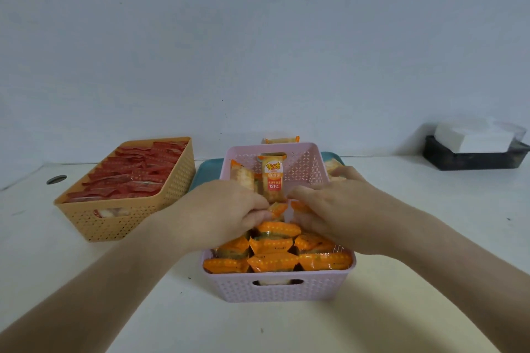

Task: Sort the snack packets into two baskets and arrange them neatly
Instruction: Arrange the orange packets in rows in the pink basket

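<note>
Arranging step. Inside the pink basket (275, 285), my left hand (226, 209) pinches an orange packet (277, 208); my right hand (338, 206) pinches the neighbouring packet (299, 206). Next, I judge: seat both upright behind the packed rows (272, 261).

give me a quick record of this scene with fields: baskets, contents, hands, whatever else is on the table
pink basket: centre, orange packets in rows at its near end
orange basket: left, filled with red packets
left hand: inside pink basket, grips orange packets
right hand: inside pink basket, fingers curled on orange packets
teal tray: behind pink basket, mostly hidden
loose packet: beyond pink basket's far wall
black tray: far right, holds white sheets
</note>
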A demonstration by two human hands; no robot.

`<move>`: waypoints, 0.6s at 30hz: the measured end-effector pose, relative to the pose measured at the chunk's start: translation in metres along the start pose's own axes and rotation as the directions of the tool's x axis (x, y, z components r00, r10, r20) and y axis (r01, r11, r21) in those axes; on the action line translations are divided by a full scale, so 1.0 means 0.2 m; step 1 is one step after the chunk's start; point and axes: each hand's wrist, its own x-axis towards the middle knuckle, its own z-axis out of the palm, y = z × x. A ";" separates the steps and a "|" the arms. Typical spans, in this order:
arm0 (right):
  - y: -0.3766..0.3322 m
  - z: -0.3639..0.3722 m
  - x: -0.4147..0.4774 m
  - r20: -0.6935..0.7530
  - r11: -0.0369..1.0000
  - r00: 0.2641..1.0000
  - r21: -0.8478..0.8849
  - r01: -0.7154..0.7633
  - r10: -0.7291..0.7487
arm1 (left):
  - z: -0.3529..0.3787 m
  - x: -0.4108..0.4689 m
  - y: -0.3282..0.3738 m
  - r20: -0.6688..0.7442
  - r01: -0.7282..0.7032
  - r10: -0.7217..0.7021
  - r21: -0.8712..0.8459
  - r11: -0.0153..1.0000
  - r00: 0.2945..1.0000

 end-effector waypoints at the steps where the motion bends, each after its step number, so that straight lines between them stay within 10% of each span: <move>1: 0.01 -0.02 0.01 0.021 0.998 1.000 0.058 -0.011 0.010 | -0.02 0.00 -0.01 0.013 0.014 -0.013 -0.062 0.998 1.000; 9: 0.19 -0.12 0.33 -0.069 0.922 0.974 0.343 -0.178 0.214 | -0.18 0.12 -0.18 -0.185 0.176 -0.191 -0.095 0.980 0.964; 13: 0.13 -0.01 0.50 0.023 0.964 0.981 0.180 -0.194 0.194 | -0.11 0.27 -0.23 0.072 0.160 -0.198 0.355 0.921 0.978; 18: 0.09 0.08 0.57 0.023 0.966 0.986 0.201 -0.164 0.162 | -0.09 0.34 -0.22 0.186 0.147 -0.258 0.462 0.875 0.948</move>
